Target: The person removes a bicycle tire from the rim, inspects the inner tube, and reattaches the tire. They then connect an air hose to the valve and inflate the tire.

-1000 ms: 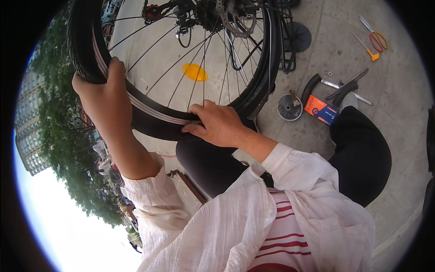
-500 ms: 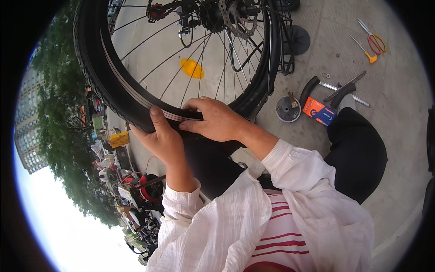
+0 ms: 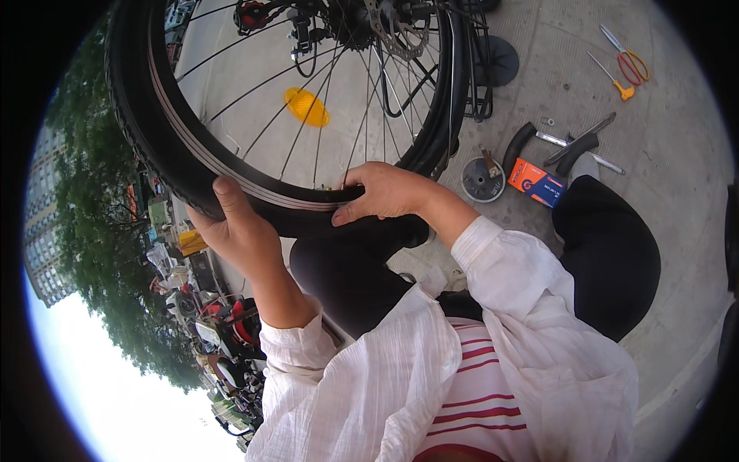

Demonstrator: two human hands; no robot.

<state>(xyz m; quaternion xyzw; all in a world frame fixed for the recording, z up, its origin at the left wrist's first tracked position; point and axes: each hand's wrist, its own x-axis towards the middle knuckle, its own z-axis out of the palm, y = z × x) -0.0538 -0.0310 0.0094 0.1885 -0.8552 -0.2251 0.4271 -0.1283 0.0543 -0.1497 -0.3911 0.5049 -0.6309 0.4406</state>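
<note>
Tire (image 3: 138, 100) on the bicycle wheel (image 3: 350, 23), above the pavement (image 3: 546, 46): the right hand's (image 3: 381, 190) fingers clasp its inner edge, thumb outside; the left hand (image 3: 242, 239) braces its outer side, grip impossible to tell, probably steadying it. The orange-and-blue box (image 3: 535, 183), contents hidden, lies beside a grey dish (image 3: 479, 189) bearing something brown.

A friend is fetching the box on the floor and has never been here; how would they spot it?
From the big bicycle wheel, look right to the concrete floor. Between a round grey disc and the person's right black trouser leg lies the box. Its bright orange and blue set it apart from the disc and the curved black pieces near it.
</note>
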